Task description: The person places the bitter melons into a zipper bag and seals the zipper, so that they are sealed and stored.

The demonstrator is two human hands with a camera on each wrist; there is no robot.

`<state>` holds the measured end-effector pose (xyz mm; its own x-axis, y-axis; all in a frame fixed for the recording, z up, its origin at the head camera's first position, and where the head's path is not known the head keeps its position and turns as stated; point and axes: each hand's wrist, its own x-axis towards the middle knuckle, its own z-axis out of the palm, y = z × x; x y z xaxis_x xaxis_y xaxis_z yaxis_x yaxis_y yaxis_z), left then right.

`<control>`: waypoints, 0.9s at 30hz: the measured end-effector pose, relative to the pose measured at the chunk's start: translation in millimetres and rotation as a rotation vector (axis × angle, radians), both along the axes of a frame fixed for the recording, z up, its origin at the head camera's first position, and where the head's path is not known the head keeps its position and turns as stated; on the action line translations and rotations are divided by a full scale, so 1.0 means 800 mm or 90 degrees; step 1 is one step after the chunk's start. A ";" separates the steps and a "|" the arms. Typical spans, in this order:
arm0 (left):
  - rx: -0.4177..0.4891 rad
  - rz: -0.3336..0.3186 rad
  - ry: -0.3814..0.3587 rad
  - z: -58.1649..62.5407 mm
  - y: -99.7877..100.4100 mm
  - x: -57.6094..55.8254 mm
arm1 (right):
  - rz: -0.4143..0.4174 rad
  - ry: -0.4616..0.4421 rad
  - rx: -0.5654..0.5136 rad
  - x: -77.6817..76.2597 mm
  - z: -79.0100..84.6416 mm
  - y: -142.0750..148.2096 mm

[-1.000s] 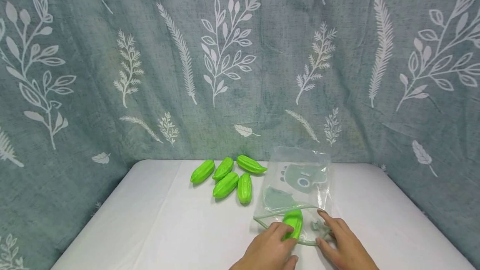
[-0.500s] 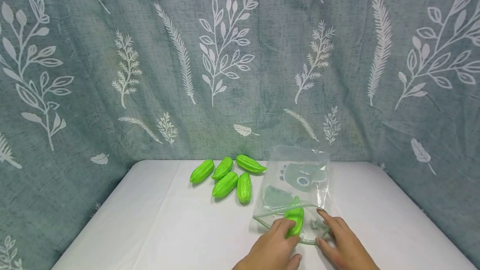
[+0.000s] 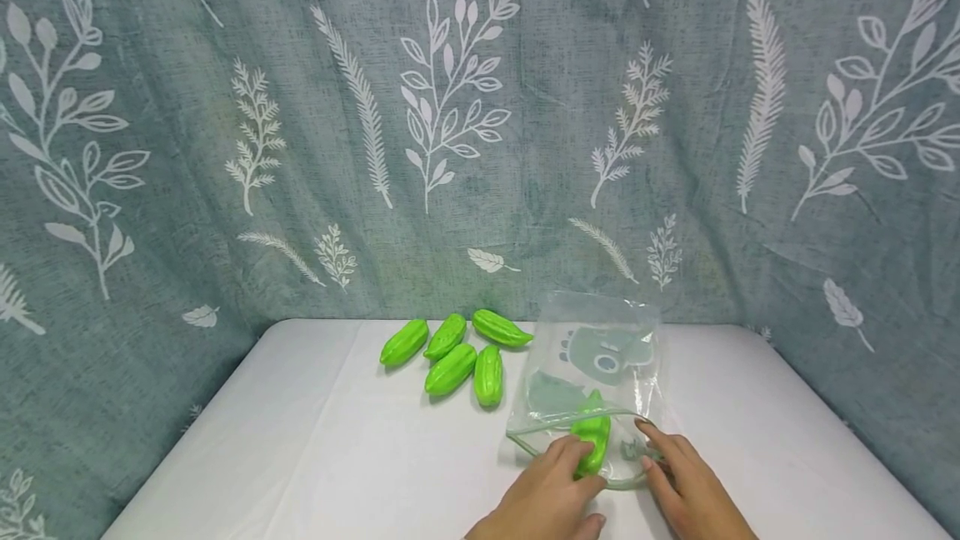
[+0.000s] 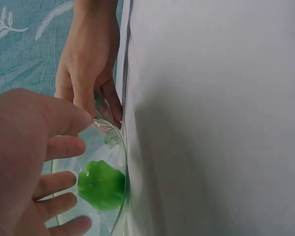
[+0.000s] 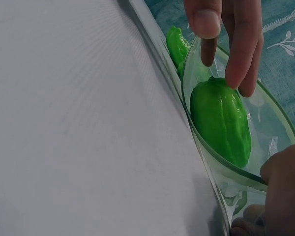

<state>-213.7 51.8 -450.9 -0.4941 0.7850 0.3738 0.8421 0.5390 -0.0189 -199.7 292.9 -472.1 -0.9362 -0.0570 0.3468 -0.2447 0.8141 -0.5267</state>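
A clear zip bag (image 3: 558, 315) with a pale green printed animal lies on the table, its green-edged mouth spread toward me. Just inside that mouth lies a bright green, ridged bitter melon (image 3: 597, 436), its tip pointing deeper into the bag. My left hand (image 3: 550, 486) is at the bag's mouth, the fingers apart and extended beside the bitter melon (image 4: 102, 186) in the left wrist view. My right hand (image 3: 686, 477) pinches the right side of the bag's rim and holds it apart; part of its grip is hidden in the right wrist view.
Several more bitter melons (image 3: 451, 370) lie in a loose group left of the bag, toward the back of the white table (image 3: 337, 457). A blue-green curtain (image 3: 480, 148) with white leaf prints hangs behind and at both sides.
The bitter melon has slid farther into the bag, away from me. My left hand has followed slightly right and its fingers have loosened from it. My right thumb has shifted a little on the rim.
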 end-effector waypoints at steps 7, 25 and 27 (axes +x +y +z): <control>-0.029 0.014 0.055 0.003 -0.006 0.003 | -0.003 0.047 0.019 -0.002 -0.003 0.000; -0.048 0.013 0.059 -0.001 -0.001 0.006 | -0.004 0.057 0.042 -0.005 -0.005 0.001; -0.048 0.016 0.053 -0.002 -0.001 0.005 | -0.005 0.054 0.044 -0.005 -0.005 0.000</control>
